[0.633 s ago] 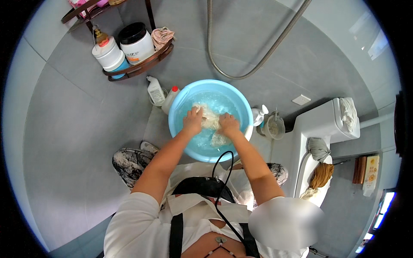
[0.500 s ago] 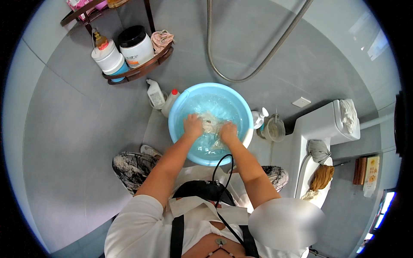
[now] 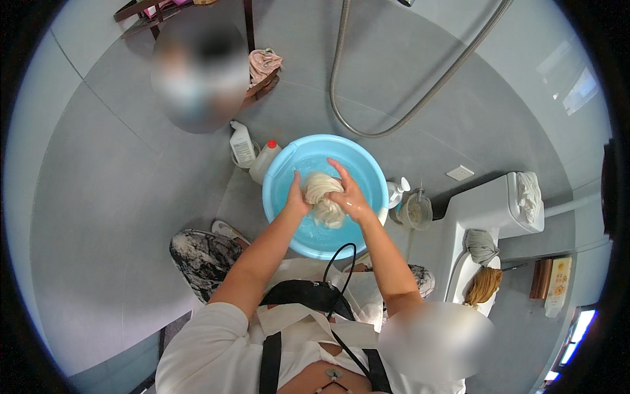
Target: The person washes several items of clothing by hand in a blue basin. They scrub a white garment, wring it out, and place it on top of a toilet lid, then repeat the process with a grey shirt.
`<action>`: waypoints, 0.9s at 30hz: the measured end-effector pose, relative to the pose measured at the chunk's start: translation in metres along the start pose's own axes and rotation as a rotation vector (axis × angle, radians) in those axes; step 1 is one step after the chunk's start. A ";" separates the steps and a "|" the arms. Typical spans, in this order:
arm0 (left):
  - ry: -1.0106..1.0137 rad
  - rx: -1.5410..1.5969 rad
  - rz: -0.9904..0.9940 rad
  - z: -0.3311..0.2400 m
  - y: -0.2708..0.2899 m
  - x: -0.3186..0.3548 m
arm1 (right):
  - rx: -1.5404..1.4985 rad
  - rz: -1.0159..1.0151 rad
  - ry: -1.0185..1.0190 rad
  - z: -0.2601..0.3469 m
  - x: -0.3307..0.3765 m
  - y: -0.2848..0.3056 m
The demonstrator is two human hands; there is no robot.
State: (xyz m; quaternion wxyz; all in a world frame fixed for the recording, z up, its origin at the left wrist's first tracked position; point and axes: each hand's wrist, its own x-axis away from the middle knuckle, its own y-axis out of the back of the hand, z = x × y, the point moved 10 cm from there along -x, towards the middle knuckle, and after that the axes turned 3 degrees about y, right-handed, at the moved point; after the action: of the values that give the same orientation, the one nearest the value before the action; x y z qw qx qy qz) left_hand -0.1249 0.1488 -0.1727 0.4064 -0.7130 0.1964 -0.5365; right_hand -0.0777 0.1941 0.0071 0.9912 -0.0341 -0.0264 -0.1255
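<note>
So the smooth grey tiled floor (image 3: 98, 217) takes up most of the view, and on it sits a round, glossy light blue plastic basin (image 3: 367, 172) with a bit of water in it, plus a white bottle (image 3: 241, 143) and a red-capped bottle (image 3: 265, 161) right beside its far-left rim and a curved metal shower hose (image 3: 367, 130) looping behind. Compared to a moment ago, when both hands were pressed down low in the basin, the cloth is now lifted up above the water. Left hand (image 3: 297, 200) and right hand (image 3: 346, 194) are both clamped around a bunched, soggy, cream-white cloth (image 3: 324, 198), squeezed into a lumpy wad over the middle of the basin.
</note>
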 end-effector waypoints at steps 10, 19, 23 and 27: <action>0.064 0.035 0.403 0.006 -0.066 0.018 | 0.614 -0.152 0.290 -0.008 0.005 -0.019; -0.082 -0.193 0.092 0.010 -0.038 -0.002 | 0.788 -0.571 0.192 -0.014 -0.005 0.034; -0.125 -0.680 -0.022 -0.001 -0.030 0.019 | 0.905 -0.611 0.003 -0.052 -0.002 0.097; -0.117 -0.901 -0.135 -0.041 -0.011 0.023 | 0.958 -0.590 0.033 -0.041 0.009 0.110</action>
State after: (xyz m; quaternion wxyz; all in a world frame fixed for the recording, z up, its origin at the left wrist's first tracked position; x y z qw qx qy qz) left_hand -0.1568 0.1242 -0.1460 0.0305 -0.8589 0.3400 -0.3818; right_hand -0.0393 0.2952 -0.0395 0.8191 0.4306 -0.0733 -0.3719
